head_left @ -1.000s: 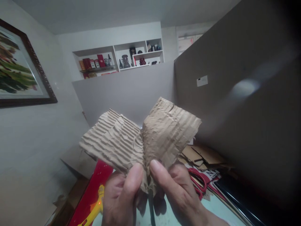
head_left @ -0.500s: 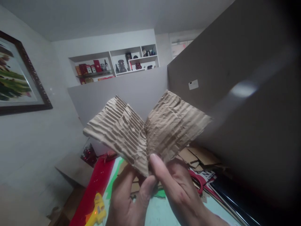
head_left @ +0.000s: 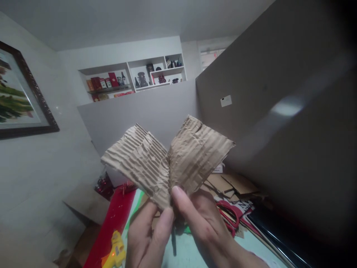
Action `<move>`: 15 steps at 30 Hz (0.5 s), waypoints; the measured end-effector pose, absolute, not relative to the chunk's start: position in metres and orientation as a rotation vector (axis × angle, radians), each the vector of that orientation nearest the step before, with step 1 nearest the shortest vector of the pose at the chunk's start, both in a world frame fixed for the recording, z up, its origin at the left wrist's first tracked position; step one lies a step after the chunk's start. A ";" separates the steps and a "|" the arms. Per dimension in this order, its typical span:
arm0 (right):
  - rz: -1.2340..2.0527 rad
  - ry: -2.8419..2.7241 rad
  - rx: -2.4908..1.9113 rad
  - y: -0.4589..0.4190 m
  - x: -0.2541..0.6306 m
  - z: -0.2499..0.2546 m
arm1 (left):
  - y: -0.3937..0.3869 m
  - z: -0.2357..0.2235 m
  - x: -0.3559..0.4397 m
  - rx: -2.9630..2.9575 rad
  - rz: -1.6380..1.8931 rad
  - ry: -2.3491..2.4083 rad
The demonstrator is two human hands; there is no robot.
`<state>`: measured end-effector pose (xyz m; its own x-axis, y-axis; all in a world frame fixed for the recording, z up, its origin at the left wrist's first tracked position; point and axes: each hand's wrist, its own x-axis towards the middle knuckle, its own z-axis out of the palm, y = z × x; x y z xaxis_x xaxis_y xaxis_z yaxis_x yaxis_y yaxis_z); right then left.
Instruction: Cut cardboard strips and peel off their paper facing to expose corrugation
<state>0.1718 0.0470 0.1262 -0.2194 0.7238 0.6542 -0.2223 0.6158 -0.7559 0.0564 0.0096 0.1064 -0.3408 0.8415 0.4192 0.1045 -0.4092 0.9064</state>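
A piece of corrugated cardboard (head_left: pixel 139 160), creased down its middle into a V, is held up in front of me with its ridged inner side showing. My left hand (head_left: pixel 149 232) pinches the lower end of its left half, thumb in front. On the right half, my right hand (head_left: pixel 202 219) grips low down, its thumb pressed at the crease. Most fingers of both hands are hidden behind the cardboard. Below the hands a thin dark stick-like thing (head_left: pixel 174 242) points down; what it belongs to I cannot tell.
A yellow glue gun (head_left: pixel 116 251) with an orange light lies at the table's left. Red-handled scissors (head_left: pixel 231 219) and cardboard scraps (head_left: pixel 240 184) are at the right, beside a glossy black object (head_left: pixel 279 230). A grey partition (head_left: pixel 251 93) rises along the right.
The cardboard's two halves have come a little closer together, and the right one has moved left and down. More of the red scissor handles shows. The view has shifted slightly.
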 end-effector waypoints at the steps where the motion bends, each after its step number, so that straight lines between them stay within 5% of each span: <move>1: 0.909 -1.582 -0.414 0.048 0.171 0.125 | 0.011 0.106 0.057 1.339 1.826 1.215; 15: 0.835 -1.682 -0.461 0.054 0.166 0.115 | 0.019 0.099 0.050 1.336 1.841 1.257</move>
